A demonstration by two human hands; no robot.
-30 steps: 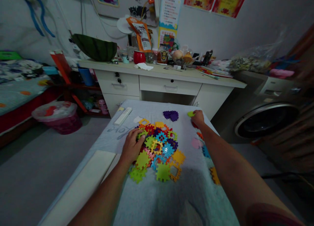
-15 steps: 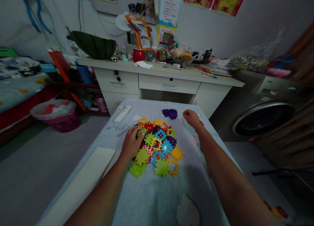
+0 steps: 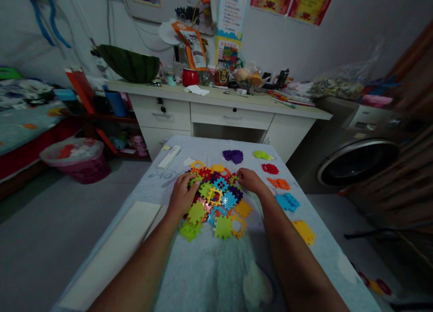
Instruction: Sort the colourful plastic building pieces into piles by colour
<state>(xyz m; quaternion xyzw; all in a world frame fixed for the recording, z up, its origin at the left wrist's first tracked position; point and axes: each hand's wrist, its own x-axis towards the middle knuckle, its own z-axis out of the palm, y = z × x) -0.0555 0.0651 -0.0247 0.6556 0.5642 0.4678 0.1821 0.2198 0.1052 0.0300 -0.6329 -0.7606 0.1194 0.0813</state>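
Observation:
A heap of colourful plastic interlocking tiles with toothed edges lies mid-table, some solid and some open frames. My left hand is at its left side, fingers and thumb closed around a light-green tile. At the right side my right hand pinches the edge of a green frame tile, partly hidden by the fingers. Separate groups of one colour lie apart: purple behind the heap, then green, red, orange, blue and yellow down the right side.
A cloth-covered table bears everything. A long white board lies along its left edge, and a small white box at the back left. Behind stands a white desk with jars; a washing machine is at right.
My right hand has moved left and toward me, from beside the green group to the heap's right side, uncovering the coloured groups on the right. My left hand has stayed in place.

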